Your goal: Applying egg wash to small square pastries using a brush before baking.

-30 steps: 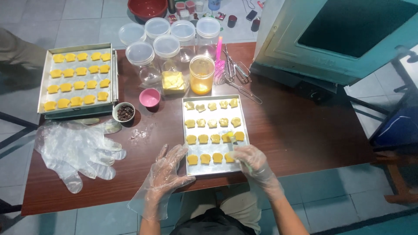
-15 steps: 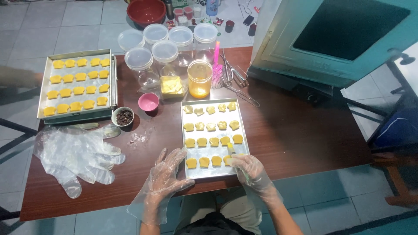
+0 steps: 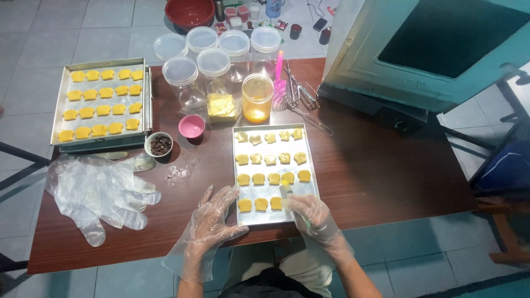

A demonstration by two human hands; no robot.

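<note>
Head view, looking straight down: nearest are the person's two hands, both in loose clear plastic gloves. The left hand (image 3: pixel 212 221) lies flat on the brown bench (image 3: pixel 381 176) with fingers spread, its grip released, just beside the left edge of a metal baking tray (image 3: pixel 309 165). The right hand (image 3: pixel 312 214) rests over the tray's near right corner, its grip clenched on a small brush (image 3: pixel 286 190) whose tip touches the yellow dough pieces (image 3: pixel 259 179) in the near rows. The pieces sit in four rows; the far ones look paler.

Left of the hands a heap of spare clear gloves (image 3: pixel 99 190) lies on the bench. Beyond it stand a small white bowl of dark bits (image 3: pixel 159 144) and a pink cup (image 3: pixel 192 126). Farther left a second tray (image 3: pixel 61 110) holds four rows of yellow pieces.

Past the near tray stand a jar of yellow liquid (image 3: pixel 257 98), a tub of butter-like blocks (image 3: pixel 222 107), some wire tongs (image 3: pixel 301 99) and a cluster of clear lidded jars (image 3: pixel 221 49). A teal oven (image 3: pixel 430 49) fills the far right. On the tiled floor beyond sits a red bowl (image 3: pixel 190 11).
</note>
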